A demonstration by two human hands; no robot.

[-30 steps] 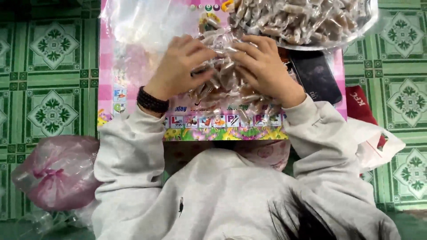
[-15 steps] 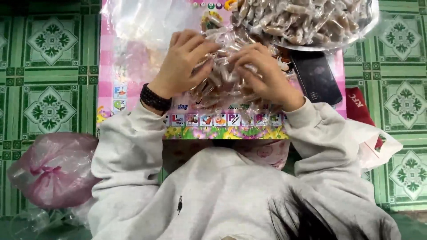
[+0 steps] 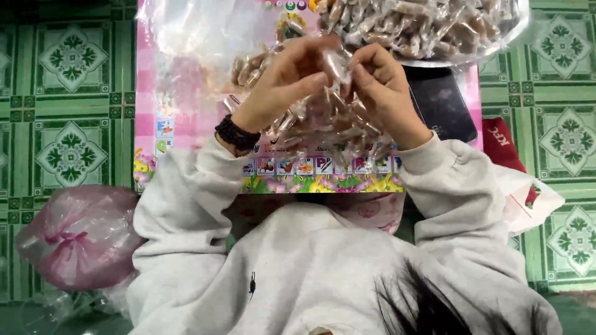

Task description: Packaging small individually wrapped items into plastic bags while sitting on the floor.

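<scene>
Left hand: the left hand is closed, its fingers pinching the top of the clear bag of wrapped candies.
Right hand: the right hand is closed too, pinching the same top edge from the other side.
Bag position: it hangs below and between both hands, over the pink picture mat.
Nearness: both hands touch it equally.
Beside: a tray of wrapped candies lies above the right hand, and a dark phone just beside it.

Both hands pinching clear candy bag over pink mat.
</scene>
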